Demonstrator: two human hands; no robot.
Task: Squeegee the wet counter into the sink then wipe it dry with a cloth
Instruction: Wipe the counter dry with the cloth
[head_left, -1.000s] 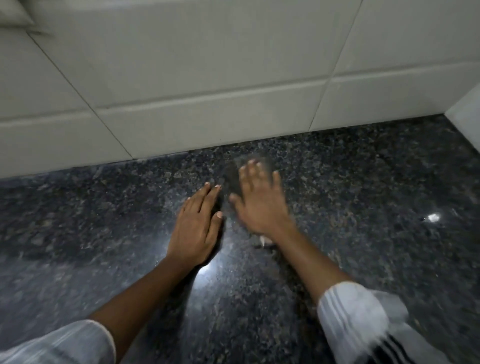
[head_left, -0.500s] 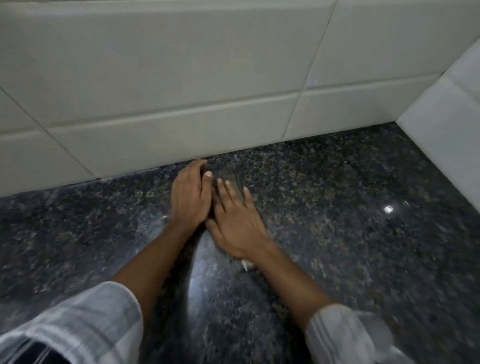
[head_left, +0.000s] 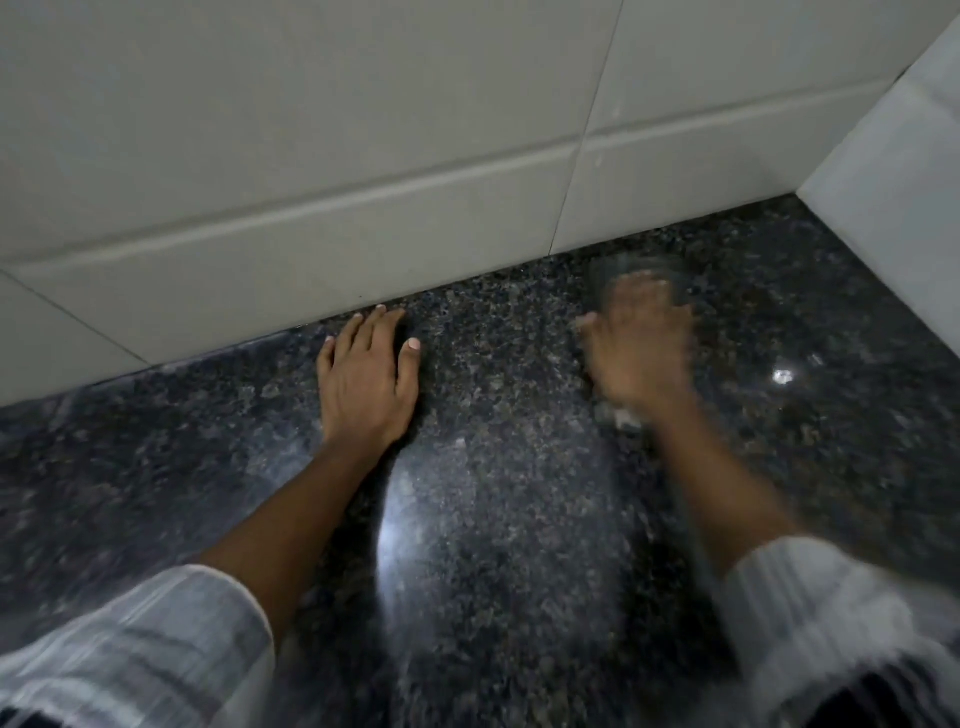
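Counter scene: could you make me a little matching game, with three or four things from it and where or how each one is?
Things:
1. left hand
2. right hand
3. counter
4. wall tiles

States:
A. pale, behind the counter
B. flat and sharp, near the wall
C. dark speckled stone, glossy
D. motion-blurred, over a faint cloth

Pairs: 1-B, 2-D, 3-C, 4-A

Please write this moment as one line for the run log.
phase: wiping dry | left hand: flat on counter | right hand: blurred, pressing cloth near wall
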